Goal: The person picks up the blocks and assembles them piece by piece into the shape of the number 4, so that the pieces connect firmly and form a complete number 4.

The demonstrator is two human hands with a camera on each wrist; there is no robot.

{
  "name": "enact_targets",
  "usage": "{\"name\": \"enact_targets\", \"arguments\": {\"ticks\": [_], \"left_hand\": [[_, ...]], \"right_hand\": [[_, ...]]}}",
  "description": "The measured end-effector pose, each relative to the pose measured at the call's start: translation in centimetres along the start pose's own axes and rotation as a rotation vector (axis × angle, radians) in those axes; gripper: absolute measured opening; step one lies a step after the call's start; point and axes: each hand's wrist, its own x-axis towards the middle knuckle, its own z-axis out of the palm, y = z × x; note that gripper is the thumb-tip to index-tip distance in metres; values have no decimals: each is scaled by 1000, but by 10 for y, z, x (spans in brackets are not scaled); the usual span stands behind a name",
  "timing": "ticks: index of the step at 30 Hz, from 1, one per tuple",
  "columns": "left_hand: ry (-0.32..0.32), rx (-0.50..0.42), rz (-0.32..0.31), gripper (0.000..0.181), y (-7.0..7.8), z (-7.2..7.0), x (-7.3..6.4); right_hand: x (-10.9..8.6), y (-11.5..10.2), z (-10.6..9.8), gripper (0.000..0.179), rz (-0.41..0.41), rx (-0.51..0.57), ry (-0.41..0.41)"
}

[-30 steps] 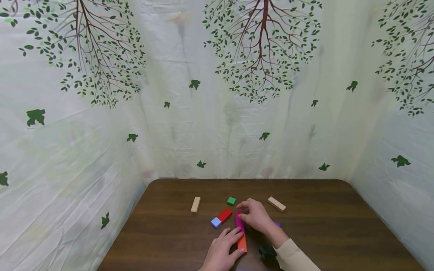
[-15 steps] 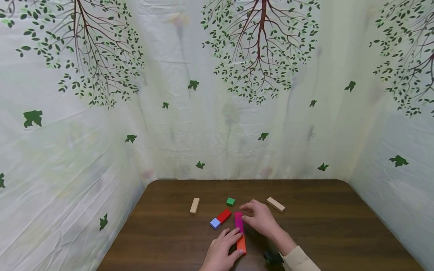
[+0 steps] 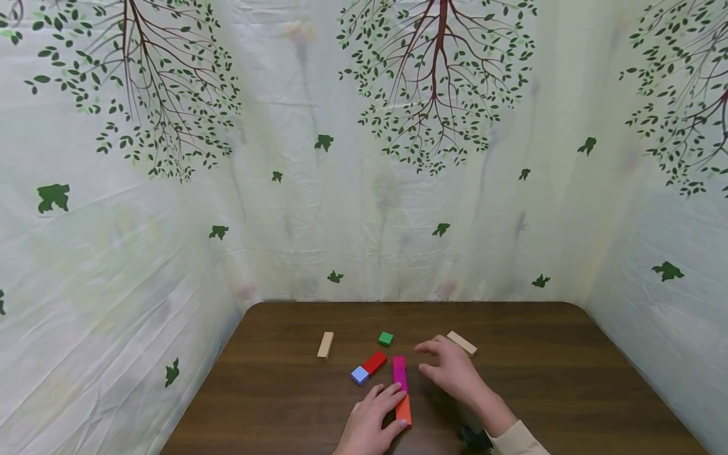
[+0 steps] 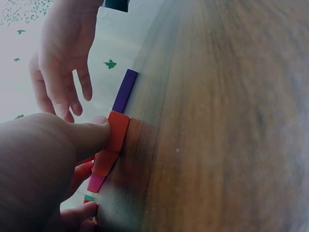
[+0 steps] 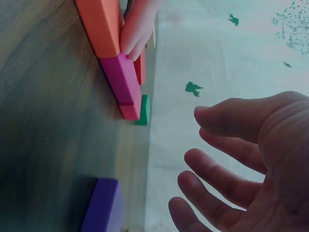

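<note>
Thumb and fingers of my left hand point(image 3: 370, 422) grip the orange block point(image 3: 403, 412) on the table. Against its far end lies a magenta block point(image 3: 400, 380), with a shorter pink block point(image 5: 130, 111) end to end beyond it; they form one row. My right hand point(image 3: 455, 374) hovers to the right of the row, its fingers loosely bent and holding nothing. A purple block point(image 5: 102, 205) lies on the table, seen in both wrist views; my right hand and arm hide it in the head view.
Left of the row, a red block point(image 3: 374, 363) touches a light blue block point(image 3: 360, 375). A green block point(image 3: 385, 339) lies farther back. Plain wooden blocks lie at back left point(image 3: 325, 345) and back right point(image 3: 462, 343), the latter partly behind my right hand.
My right hand has let go of the far end of the pink and magenta row and moved to the right. My left hand stays on the orange block.
</note>
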Motion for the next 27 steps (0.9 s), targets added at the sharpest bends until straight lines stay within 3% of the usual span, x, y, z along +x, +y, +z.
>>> {"name": "enact_targets", "arguments": {"ticks": [10,16,22,27], "left_hand": [[23,-1,4,52,-1,2,-3],[31,0,16,51,-1,1,-3],[36,2,13,51,-2,1,-4],[28,11,7,52,-2,4,-4]], "right_hand": [[-10,17,-8,33,33,-8,-17],[-14,32,-13,35,99,9,5],[-14,38,-19,36,181,23,-67],[-16,44,-18,37,178,21,-128]]}}
